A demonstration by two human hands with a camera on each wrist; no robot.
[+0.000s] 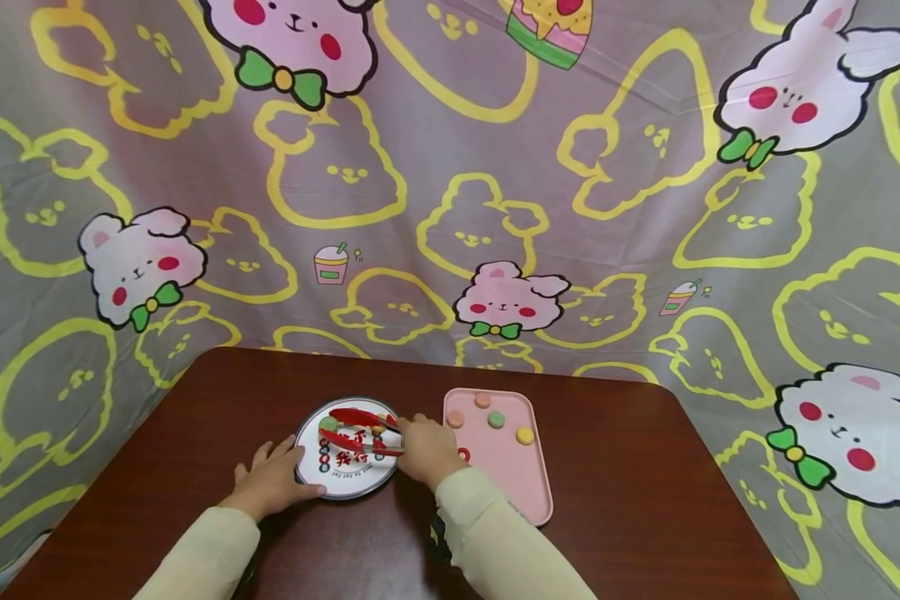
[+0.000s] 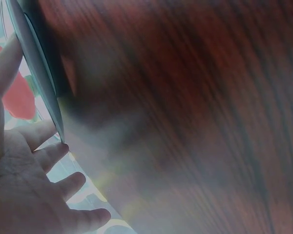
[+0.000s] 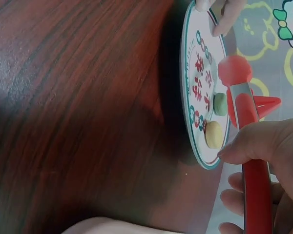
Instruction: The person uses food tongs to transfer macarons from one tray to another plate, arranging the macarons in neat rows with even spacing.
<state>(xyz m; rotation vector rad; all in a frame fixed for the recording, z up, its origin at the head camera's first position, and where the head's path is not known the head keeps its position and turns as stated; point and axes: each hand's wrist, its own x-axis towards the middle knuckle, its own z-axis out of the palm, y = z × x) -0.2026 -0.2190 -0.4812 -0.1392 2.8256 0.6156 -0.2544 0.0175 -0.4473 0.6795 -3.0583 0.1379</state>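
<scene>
Red tongs [image 1: 360,416] extend over the plate [image 1: 310,447], long axis running leftward from the right hand [image 1: 429,450], which grips the handle. Their tips stand apart on either side of the green piece [image 1: 328,425]; contact cannot be confirmed. The left hand [image 1: 270,482], fingers spread, touches the plate's left rim. The right hand is nearer the pink tray [image 1: 506,479], right of the plate on the worktop [image 1: 630,500].

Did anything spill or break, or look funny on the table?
Nothing stands out. I see no spill on the table, and no crack shows in the plate or tray. The round pieces sit on those two, the left hand touches the plate, and the right hand holds the tongs.
</scene>
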